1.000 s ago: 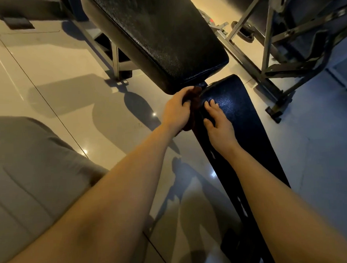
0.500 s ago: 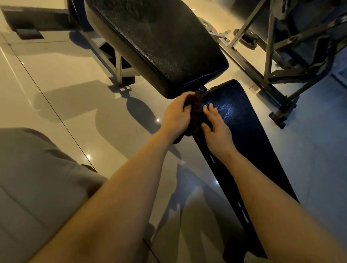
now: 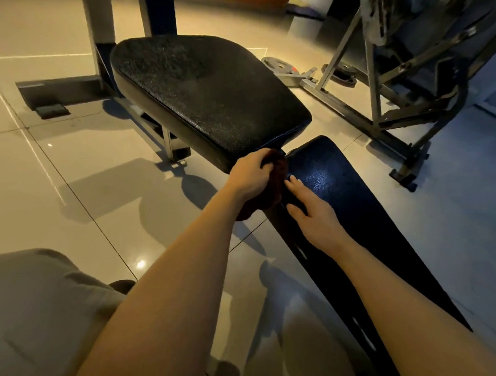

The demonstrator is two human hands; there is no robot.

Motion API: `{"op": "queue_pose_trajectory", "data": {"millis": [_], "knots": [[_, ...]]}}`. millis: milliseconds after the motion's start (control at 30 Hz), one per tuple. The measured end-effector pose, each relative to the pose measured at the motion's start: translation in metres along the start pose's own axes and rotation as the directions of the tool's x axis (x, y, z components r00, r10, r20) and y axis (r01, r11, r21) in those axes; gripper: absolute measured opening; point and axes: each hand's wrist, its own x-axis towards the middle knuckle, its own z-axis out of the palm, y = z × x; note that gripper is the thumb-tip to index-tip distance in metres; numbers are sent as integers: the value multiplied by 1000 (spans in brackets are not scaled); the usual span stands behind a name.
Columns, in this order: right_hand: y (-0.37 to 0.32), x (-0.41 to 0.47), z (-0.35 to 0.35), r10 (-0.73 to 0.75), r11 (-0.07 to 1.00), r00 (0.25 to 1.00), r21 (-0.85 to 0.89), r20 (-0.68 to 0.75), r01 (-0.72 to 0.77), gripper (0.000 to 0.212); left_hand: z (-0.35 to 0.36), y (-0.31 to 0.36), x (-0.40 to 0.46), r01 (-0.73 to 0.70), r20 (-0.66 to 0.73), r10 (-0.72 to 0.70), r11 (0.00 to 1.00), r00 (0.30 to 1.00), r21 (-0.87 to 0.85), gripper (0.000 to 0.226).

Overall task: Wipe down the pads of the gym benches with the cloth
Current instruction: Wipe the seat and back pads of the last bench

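Observation:
A gym bench has a wide black seat pad [image 3: 207, 96] and a long black back pad [image 3: 351, 201] that slopes toward me. My left hand [image 3: 250, 175] grips a dark red-brown cloth [image 3: 269, 192] bunched at the gap where the two pads meet, against the left edge of the back pad. My right hand [image 3: 312, 213] rests flat on the upper part of the back pad, fingers straight, just right of the cloth. Part of the cloth is hidden under my left hand.
Shiny tiled floor [image 3: 72, 171] lies left of the bench. The bench's metal legs [image 3: 169, 145] stand under the seat pad. A steel machine frame [image 3: 379, 104] with weight plates [image 3: 279, 65] stands to the right. My grey-clad knee [image 3: 34, 313] is at the bottom left.
The camera has tilted up, so more of the seat pad and the frame behind it shows. Both hands stay at the gap between the pads; the cloth hangs lower under my left hand.

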Motion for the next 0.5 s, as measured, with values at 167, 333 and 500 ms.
{"op": "queue_pose_trajectory", "data": {"millis": [167,333,500], "knots": [[8,-1,8,-14,987,998,156,-68,24,58,35,20,-18,-24,-260,53,993,964,113,32],[1,-6,2,-77,961,965,239,-249,139,69,55,35,-26,90,-498,-5,985,867,146,22],[-13,15,3,-1,912,986,404,-167,70,39,58,26,-41,-2,-334,-70,977,940,-213,40]]}}
